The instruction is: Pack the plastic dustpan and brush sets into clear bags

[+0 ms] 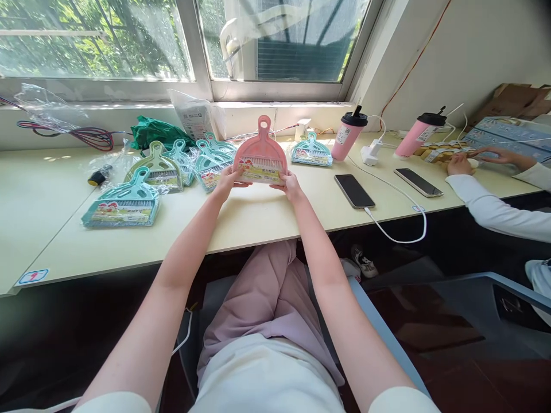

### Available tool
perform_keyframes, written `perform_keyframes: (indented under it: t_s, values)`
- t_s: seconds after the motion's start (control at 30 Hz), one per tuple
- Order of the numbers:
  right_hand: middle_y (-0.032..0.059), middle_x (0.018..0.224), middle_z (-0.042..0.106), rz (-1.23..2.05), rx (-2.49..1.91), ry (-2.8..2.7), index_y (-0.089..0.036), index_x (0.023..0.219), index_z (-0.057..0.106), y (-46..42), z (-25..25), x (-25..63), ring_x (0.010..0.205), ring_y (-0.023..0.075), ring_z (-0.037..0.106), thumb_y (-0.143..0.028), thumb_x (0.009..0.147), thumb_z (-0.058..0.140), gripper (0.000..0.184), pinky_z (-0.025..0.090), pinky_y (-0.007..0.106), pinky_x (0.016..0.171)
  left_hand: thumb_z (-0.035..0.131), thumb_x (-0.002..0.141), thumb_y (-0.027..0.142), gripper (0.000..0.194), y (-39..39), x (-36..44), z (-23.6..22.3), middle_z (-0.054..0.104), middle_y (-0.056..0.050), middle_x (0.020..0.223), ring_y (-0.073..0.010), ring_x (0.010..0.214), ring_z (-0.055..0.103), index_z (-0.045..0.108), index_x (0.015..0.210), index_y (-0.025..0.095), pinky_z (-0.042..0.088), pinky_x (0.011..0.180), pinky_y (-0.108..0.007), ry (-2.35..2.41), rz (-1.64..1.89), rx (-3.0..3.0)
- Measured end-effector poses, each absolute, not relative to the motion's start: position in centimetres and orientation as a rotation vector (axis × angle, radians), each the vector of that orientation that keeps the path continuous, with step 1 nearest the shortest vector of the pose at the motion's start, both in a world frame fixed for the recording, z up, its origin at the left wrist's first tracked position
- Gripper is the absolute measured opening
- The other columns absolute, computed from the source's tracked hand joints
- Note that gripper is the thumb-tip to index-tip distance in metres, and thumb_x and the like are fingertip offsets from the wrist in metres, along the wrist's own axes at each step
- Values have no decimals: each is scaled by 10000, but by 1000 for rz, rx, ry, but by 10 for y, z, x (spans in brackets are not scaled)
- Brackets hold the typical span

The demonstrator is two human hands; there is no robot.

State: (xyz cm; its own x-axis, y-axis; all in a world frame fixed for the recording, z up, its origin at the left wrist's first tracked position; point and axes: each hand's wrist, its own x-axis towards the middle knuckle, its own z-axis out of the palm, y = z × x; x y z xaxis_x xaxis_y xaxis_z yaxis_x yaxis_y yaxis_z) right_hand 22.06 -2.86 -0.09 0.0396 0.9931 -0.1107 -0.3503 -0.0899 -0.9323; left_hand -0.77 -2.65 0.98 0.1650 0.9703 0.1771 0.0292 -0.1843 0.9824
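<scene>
Between my two hands stands a pink mini dustpan set (262, 154), handle up, with a printed label across its lower part. My left hand (229, 182) grips its lower left corner, and my right hand (289, 184) grips the lower right corner. Behind and left of it lie wrapped teal dustpan sets (210, 166) and an olive-green one (160, 169). Closer to the front left is another teal dustpan set (123, 201) with a brush and label. One more teal set (311, 151) rests to the right, near the wall.
Right of my hands are a phone (354, 191) on a white cable, a pink cup (348, 135), a second cup (418, 136) and another phone (418, 182). A co-worker's hands (462, 164) are at the far right. A green bag (157, 133) and cables (92, 135) lie by the window.
</scene>
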Motion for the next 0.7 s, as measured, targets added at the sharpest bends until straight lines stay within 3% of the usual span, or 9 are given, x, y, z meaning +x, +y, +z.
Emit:
perform_keyframes:
  t_s: [0.13, 0.27, 0.33, 0.43, 0.57, 0.7]
  values:
    - [49, 1033, 777, 1355, -1153, -941, -206, 1066, 640, -27, -3, 223, 852, 158, 740, -262, 984, 601, 107, 700, 296, 707, 712, 822, 447, 452, -21, -7, 6, 788, -119, 1013, -215, 682, 765, 608, 1143, 146, 662, 681, -369, 1055, 1173, 1408]
    - [71, 1349, 711, 1181, -1170, -1160, -276, 1299, 601, -27, -6, 225, 1115, 225, 732, -544, 993, 597, 406, 689, 321, 748, 706, 827, 433, 513, -21, -4, 5, 784, -118, 1056, -199, 673, 758, 580, 1238, 153, 659, 668, -354, 1043, 1217, 1411]
    - [83, 1443, 666, 1053, -1136, -1276, -303, 1412, 542, -25, -10, 225, 1238, 274, 687, -667, 888, 687, 655, 687, 359, 789, 724, 821, 454, 571, -24, -5, 8, 777, -131, 1106, -206, 688, 763, 575, 1282, 151, 659, 665, -355, 1020, 1213, 1438]
    - [155, 1388, 694, 930, -1124, -1329, -212, 1403, 561, -18, -17, 226, 1259, 340, 672, -698, 641, 877, 958, 671, 442, 881, 758, 806, 495, 613, -33, -6, 12, 766, -148, 1155, -240, 750, 784, 609, 1293, 153, 664, 689, -362, 974, 1111, 1459]
    - [173, 1301, 730, 829, -1109, -1296, -171, 1258, 632, -5, -27, 226, 1278, 349, 671, -636, 523, 952, 926, 585, 499, 1069, 792, 810, 576, 745, -39, -4, 10, 774, -135, 1160, -248, 771, 790, 561, 1424, 223, 676, 724, -383, 930, 1014, 1447]
    - [157, 1281, 736, 840, -1044, -1295, -187, 1195, 636, -4, -26, 222, 1285, 337, 669, -604, 497, 969, 879, 553, 494, 1109, 854, 746, 590, 744, -33, -10, 9, 792, -158, 1081, -255, 743, 779, 642, 1311, 155, 675, 712, -389, 910, 1040, 1421]
